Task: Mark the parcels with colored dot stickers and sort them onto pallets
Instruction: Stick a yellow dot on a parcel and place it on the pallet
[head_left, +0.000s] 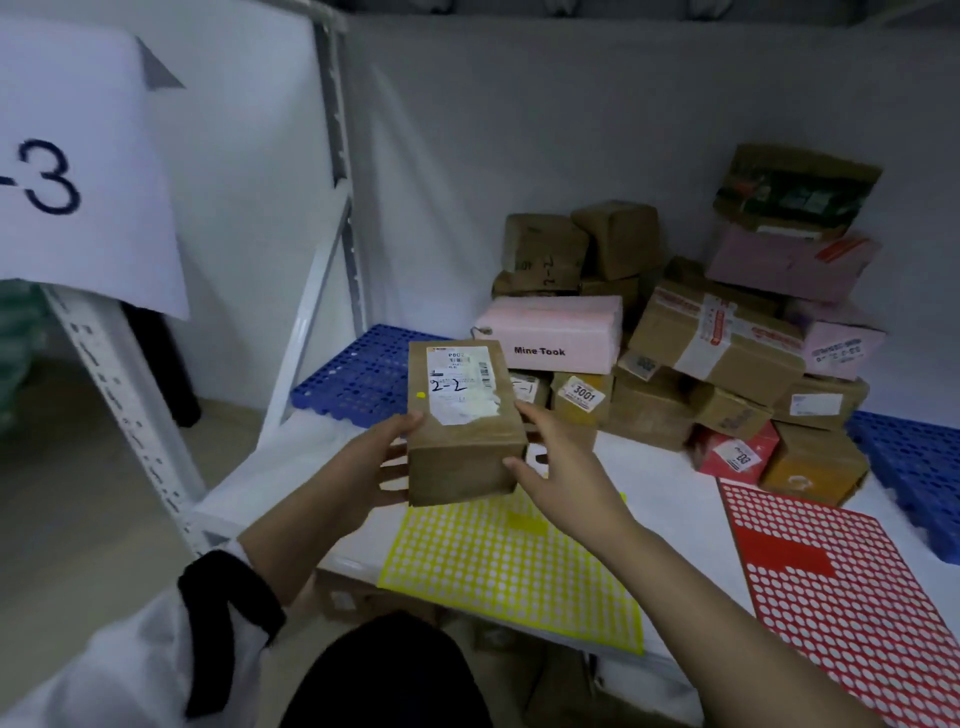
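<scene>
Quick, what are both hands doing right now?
Left hand: holds the brown parcel by its left side.
Right hand: holds the same parcel's right side.

— What colour is the dot on the brown parcel (462, 447)?
— It's a yellow dot sticker (421, 395), beside a white label with "2-2" in black
— And the sheets?
— The yellow sticker sheet (509, 566) is a grid of white circles with one solid yellow bar. The red sticker sheet (852, 587) has the same grid and a solid red bar
— The rest?
— The blue pallet (358, 374) has a lattice of small holes. The pile is mostly brown cardboard, plus a pink box (550, 327) lettered in black and a red parcel (737, 452) with a white label
</scene>
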